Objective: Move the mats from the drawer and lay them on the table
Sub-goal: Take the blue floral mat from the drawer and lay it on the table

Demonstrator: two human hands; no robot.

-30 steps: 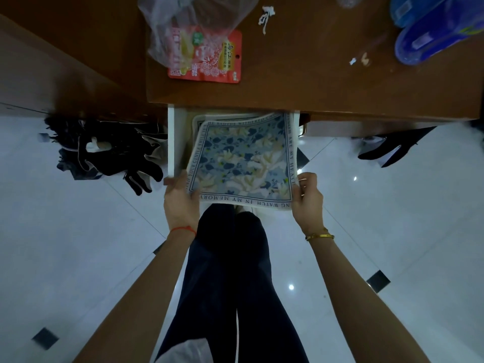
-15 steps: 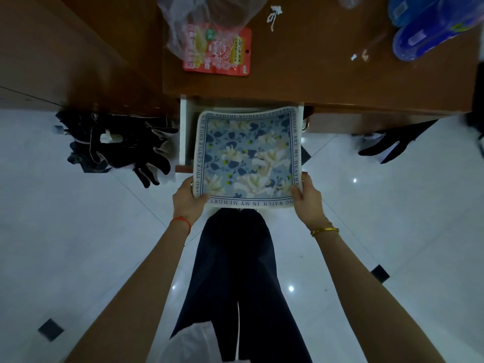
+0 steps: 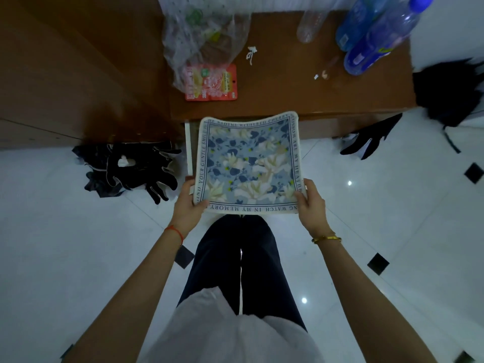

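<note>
- The floral mat (image 3: 248, 163), blue and cream with a border of printed lettering, is held flat and face up in the air, above the open drawer (image 3: 189, 148) and just short of the front edge of the brown counter (image 3: 288, 82).
- The left hand (image 3: 187, 205) pinches the near left corner, thumb on top and fingers curled beneath; the right hand (image 3: 311, 203) does the same at the near right corner. Gripping both near corners keeps the soft mat spread out, though its far edge sags a little in the middle.
- Only a white side wall of the drawer shows beside the mat; the mat hides the inside, so whether more mats lie there cannot be told.
- On the counter, a clear plastic bag (image 3: 204, 40) lies partly over a red snack packet (image 3: 212, 83) at the left, two blue bottles (image 3: 377, 38) stand at the right with a clear one (image 3: 310, 26) beside them, and small white scraps (image 3: 251, 55) lie between.
- The bare stretch between packet and bottles looks like the likeliest landing place, since the mat is already lined up with it.
- On the white tiled floor (image 3: 78, 244), dark gloves (image 3: 136, 166) are heaped left of the drawer, and what is probably another dark glove (image 3: 369, 140) lies to the right.
</note>
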